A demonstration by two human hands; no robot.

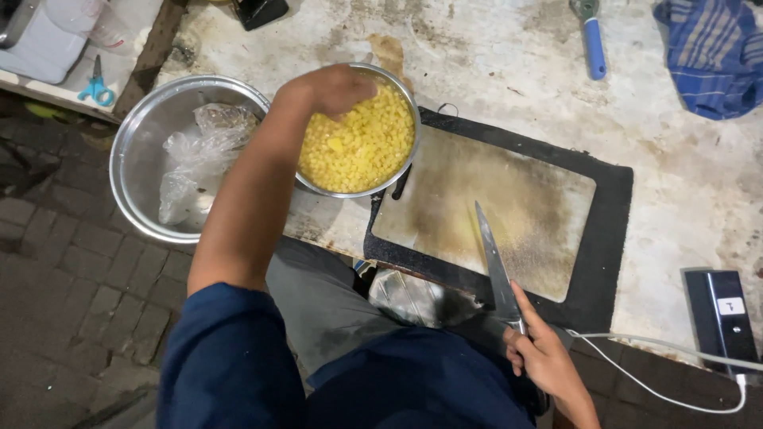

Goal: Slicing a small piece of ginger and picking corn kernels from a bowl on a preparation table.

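Note:
My left hand (332, 87) reaches over a metal bowl (409, 111) full of small yellow diced pieces (362, 151); its fingers are curled down into the pieces, and what they hold is hidden. My right hand (544, 357) grips the handle of a long kitchen knife (494, 262), index finger laid along the blade's base. The blade points away from me across a worn, stained cutting board (493, 202) that lies on a black mat (612, 230).
A larger metal bowl (131, 159) with crumpled clear plastic sits at the left. A blue-handled tool (592, 40), a blue checked cloth (711, 56), blue scissors (97, 86), and a black device (723, 314) with a white cable lie around the stained worktop.

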